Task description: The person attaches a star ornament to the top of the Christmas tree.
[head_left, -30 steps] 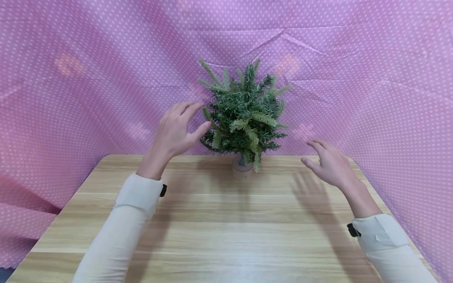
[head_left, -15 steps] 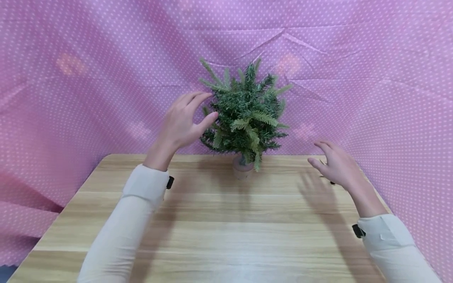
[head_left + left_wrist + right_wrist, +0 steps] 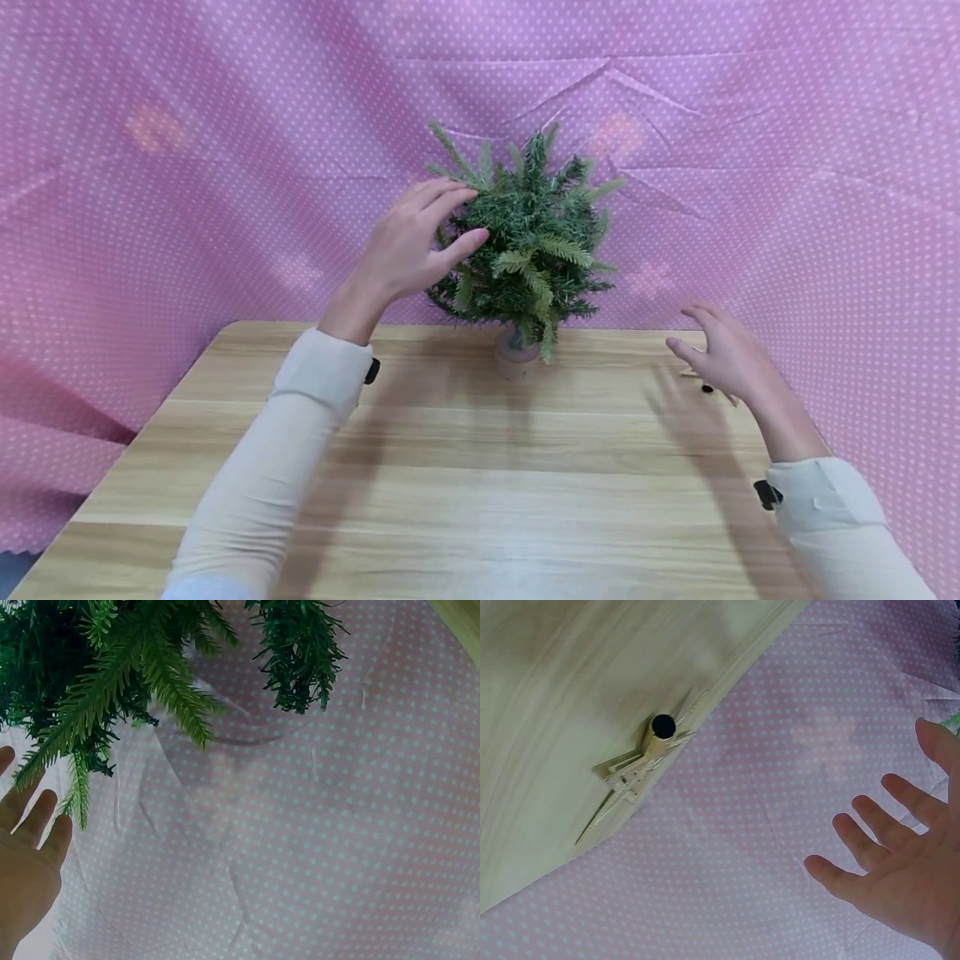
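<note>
A small artificial Christmas tree [image 3: 525, 250] in a round pot [image 3: 516, 354] stands upright at the back middle of the table. My left hand [image 3: 408, 237] is at its upper left, fingers spread and fingertips overlapping the branches in the head view. Nothing is held in it. Over the table's back right, my right hand [image 3: 727, 354] is raised with fingers apart and holds nothing. Below it lies a gold star tree topper [image 3: 630, 776] with a short tube, its dark end pointing up. In the head view the right hand hides most of this topper.
The wood-grain table [image 3: 480, 517] ends just behind the tree and the topper. Pink dotted cloth [image 3: 750, 150] hangs behind and along both sides. Light sleeves with black wrist straps cover both forearms.
My left hand has moved up and right, from beside the tree to over its left branches. My right hand has shifted slightly right, and part of the gold topper now shows beneath it.
</note>
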Demonstrator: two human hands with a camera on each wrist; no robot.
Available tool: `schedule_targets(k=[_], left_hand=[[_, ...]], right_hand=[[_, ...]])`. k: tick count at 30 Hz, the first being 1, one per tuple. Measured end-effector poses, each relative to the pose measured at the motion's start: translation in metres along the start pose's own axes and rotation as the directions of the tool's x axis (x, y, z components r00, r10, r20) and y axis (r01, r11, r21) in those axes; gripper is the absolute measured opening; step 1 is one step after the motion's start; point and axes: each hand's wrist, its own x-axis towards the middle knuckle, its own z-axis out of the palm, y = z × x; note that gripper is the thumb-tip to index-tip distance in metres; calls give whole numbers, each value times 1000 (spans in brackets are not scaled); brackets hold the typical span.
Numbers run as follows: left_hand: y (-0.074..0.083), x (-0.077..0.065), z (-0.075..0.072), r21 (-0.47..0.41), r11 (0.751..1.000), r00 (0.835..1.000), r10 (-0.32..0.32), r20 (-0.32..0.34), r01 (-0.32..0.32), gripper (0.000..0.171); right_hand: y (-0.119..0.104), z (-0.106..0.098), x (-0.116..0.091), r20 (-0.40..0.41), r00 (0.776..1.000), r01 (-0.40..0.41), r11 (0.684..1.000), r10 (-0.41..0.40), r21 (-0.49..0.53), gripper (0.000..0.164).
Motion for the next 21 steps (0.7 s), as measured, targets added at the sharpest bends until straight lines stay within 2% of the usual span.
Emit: schedule_targets(k=[11,21], left_hand=[[-1,7,1,6,999,999,32,12,-32,59],[2,15,3,48,999,999,-2,55,0,64]], right_hand=[[23,2,-4,55,997,-66,994,61,89,68],[47,9,-12,56,996,-80,993,75,91,67]])
